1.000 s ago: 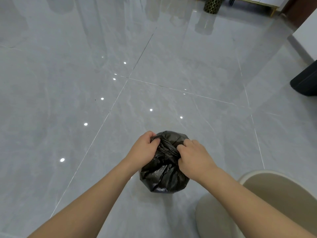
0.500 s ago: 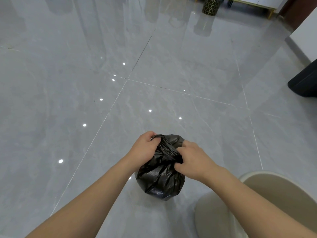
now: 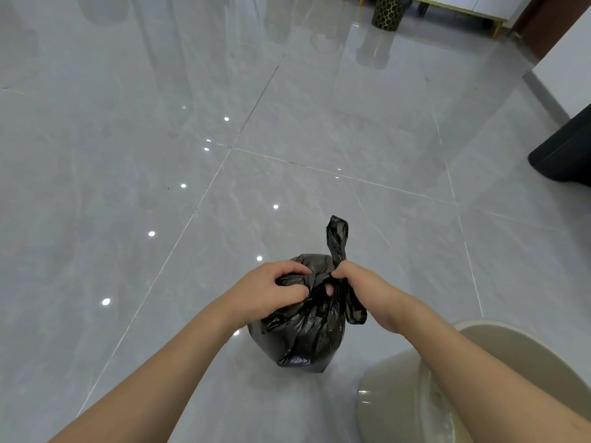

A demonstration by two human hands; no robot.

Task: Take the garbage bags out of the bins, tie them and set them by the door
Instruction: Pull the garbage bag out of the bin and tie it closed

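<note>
Head camera, looking down at a glossy grey tiled floor (image 3: 128, 155): a small black garbage bag (image 3: 303, 334) is held over the tiles between a person's two bare hands, its bottom close to the floor; whether it touches cannot be told. The left hand (image 3: 271, 290) has its fingers (image 3: 289, 273) curled into the gathered plastic at the bag's mouth. The right hand (image 3: 358, 282) pinches the other gathered strip, one loose end (image 3: 337, 238) standing up above the knuckles and another loop hanging down beside the wrist. A fingertip shows through the twist between the two hands, which suggests a knot is half formed.

The film looks thin, soft and slick, creasing wherever it is squeezed; the bag appears light and only partly full, so it should lift easily. The safest hold seems to be the bunched neck just below the knot, not the stretched body, which could tear.

A beige bin (image 3: 415, 394) stands just to the right of the bag. A patterned dark bin (image 3: 387, 12) sits far off at the top, and a dark object (image 3: 566, 155) lies at the right edge.
</note>
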